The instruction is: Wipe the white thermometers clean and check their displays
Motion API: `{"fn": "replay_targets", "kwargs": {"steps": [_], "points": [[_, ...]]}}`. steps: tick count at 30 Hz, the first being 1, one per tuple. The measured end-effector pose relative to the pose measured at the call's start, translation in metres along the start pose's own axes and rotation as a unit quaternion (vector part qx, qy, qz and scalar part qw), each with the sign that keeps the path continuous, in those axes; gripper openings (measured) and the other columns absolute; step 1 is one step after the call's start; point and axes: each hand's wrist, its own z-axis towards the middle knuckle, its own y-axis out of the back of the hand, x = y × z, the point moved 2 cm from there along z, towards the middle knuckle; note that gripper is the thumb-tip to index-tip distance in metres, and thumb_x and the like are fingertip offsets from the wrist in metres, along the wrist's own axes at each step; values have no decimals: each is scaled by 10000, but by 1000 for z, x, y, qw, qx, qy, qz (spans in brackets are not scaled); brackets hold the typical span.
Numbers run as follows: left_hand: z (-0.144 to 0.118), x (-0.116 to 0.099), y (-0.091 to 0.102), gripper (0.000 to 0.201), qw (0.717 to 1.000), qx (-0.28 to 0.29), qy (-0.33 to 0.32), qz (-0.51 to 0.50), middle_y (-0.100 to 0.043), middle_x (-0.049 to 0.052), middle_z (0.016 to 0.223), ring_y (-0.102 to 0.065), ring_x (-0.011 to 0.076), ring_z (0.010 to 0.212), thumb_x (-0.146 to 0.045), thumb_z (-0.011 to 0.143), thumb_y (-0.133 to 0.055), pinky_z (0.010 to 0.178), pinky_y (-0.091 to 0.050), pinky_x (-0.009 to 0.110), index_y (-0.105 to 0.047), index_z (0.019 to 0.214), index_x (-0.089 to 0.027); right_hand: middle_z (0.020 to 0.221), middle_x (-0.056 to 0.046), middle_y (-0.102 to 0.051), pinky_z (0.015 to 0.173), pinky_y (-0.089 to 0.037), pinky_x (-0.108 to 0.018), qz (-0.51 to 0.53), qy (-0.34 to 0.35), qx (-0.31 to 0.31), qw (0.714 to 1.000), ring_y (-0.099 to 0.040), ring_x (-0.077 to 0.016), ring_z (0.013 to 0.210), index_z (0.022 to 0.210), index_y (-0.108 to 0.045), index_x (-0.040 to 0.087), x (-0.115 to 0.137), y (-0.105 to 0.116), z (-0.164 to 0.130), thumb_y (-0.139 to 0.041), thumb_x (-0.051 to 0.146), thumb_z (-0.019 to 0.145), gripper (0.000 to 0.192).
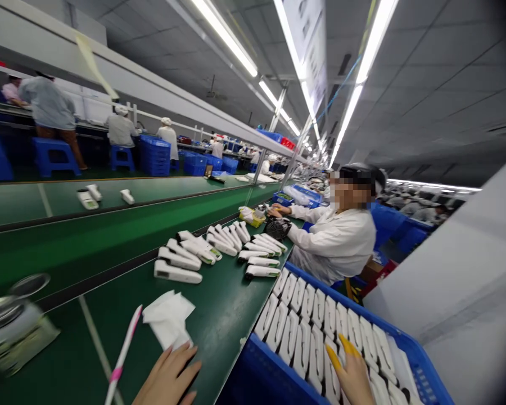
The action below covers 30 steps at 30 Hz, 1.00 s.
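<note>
Head view: left hand [168, 378] flat on cloth [168, 319], fingers [185, 360] spread.

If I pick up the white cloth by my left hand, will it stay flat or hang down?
The white cloth looks thin and creased, so it will probably droop and feel very light. The left hand touches its near edge; a push would likely bunch it on the green table rather than slide it whole.

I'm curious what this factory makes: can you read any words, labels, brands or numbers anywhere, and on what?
No text can be read.
Hanging sign: dark marks, too blurred.
White devices in the blue crate: no legible markings.
White cloth by the left hand: blank.
</note>
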Motion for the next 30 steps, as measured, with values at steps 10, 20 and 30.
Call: {"fn": "replay_targets", "kwargs": {"steps": [10, 20, 30], "points": [[-8, -11, 17, 324, 993, -8, 62, -98, -531, 72, 1246, -384, 248, 1243, -271, 809, -483, 1084, -206, 498, -542, 1127, -242, 1144, -169, -529, 937, -365, -481, 201, 310, 154, 916, -488, -354, 1083, 1014, -645, 170, 188, -35, 184, -631, 529, 625, 529], [-8, -8, 19, 393, 952, -95, 125, -263, -486, 140, 1289, -398, 295, 1221, -258, 761, -546, 1061, -249, 492, -570, 1147, -195, 836, -72, -586, 798, -419, -425, 409, 268, 322, 810, -545, -265, 787, 805, -683, 204, 292, 16, 65, -682, 488, 613, 342], [-11, -26, 85, 678, 772, -196, 150, -585, -486, 144, 1298, -512, 248, 1140, -464, 784, -561, 922, -450, 378, -246, 1330, -214, 1070, -67, -665, 864, -466, -385, 745, 13, 473, 470, -615, -268, 958, 1082, -621, 260, 338, 98, -56, -633, 588, 677, 521]]}}
